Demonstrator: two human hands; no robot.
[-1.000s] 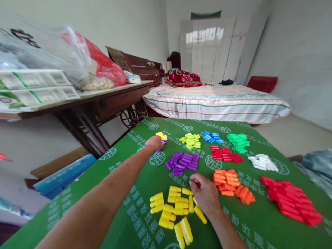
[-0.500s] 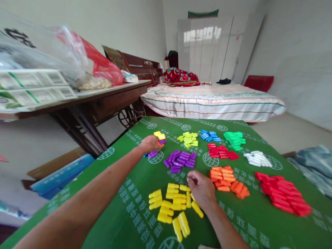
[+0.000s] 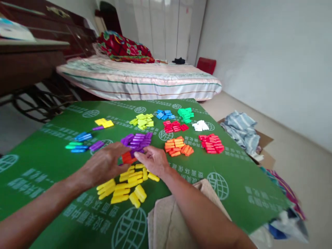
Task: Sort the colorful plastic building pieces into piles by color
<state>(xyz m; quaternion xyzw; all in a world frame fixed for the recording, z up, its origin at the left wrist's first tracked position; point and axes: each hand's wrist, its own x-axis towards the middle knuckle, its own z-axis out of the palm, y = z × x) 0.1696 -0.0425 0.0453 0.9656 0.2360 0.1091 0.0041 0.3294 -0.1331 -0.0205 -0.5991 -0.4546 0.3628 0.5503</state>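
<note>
Small plastic caps, like marker caps, lie sorted by colour on a green printed board. My left hand curls around a few orange-red caps, held over the board between the purple and yellow piles. My right hand meets it from the right, its thumb and fingertips closed at the other end of those orange-red caps. Just beyond both hands is the purple pile. Yellow caps lie in front of them, nearer to me. To the right of my right hand sits an orange pile.
Lime, blue, green, dark red, white and bright red piles lie farther back and right. Mixed caps are at left. A beige cloth lies at the near edge; a bed stands behind.
My left hand has come from the mixed caps at far left toward the centre with orange-red caps. My right hand has moved from the yellow caps up to it. The view has turned right.
</note>
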